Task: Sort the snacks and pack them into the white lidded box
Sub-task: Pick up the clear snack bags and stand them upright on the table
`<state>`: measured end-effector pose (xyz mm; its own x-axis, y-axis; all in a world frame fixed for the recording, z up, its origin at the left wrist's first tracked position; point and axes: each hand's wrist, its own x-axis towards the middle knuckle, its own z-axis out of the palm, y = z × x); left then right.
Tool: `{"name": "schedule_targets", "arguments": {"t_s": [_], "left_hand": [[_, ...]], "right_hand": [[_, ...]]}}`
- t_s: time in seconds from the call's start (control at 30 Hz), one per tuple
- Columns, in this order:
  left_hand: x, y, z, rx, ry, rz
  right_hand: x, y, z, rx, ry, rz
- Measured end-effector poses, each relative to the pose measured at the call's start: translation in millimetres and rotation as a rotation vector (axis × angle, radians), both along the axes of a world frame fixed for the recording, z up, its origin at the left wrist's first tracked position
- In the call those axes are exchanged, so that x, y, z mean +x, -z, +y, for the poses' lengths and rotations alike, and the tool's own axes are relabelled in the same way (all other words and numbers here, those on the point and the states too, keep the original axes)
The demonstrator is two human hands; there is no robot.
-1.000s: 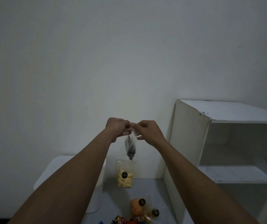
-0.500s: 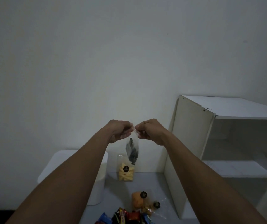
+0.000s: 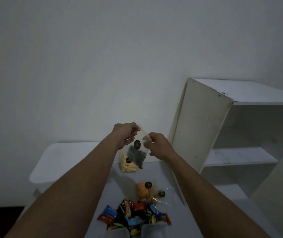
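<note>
Clear plastic bag of dark snacks hangs above the table, long axis near vertical, bottom tilted slightly right. I see my left hand and right hand pinching its top corners, beside the white lidded box.

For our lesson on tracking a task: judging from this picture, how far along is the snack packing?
Early. Done: nothing looks packed; the white lidded box has its lid on. In hand: the left hand and right hand hold a clear bag of dark snacks by its top. Left: the yellow snack bag, the orange bag and the pile of wrapped sweets lie on the table.
</note>
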<state>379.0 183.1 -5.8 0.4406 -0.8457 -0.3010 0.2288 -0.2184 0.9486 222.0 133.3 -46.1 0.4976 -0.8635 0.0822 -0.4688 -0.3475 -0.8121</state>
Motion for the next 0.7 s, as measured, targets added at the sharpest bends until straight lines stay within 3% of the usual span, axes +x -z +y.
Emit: {"name": "schedule_targets", "arguments": {"t_s": [0.13,0.27,0.43,0.57,0.7], "left_hand": [[-2,47,-17,-0.015,-0.111,-0.049],[5,111,-28,0.137,-0.233,-0.345],[12,175,-46,0.231,-0.038,-0.28],[22,221,-66,0.28,-0.112,-0.276],[25,244,-83,0.293,-0.187,-0.286]], "right_hand": [[4,32,-18,0.03,0.029,-0.021],[9,67,-41,0.126,0.036,-0.059],[15,108,-76,0.366,0.052,-0.181],[26,148,-102,0.41,0.079,-0.221],[40,188,-120,0.361,0.053,-0.077]]}}
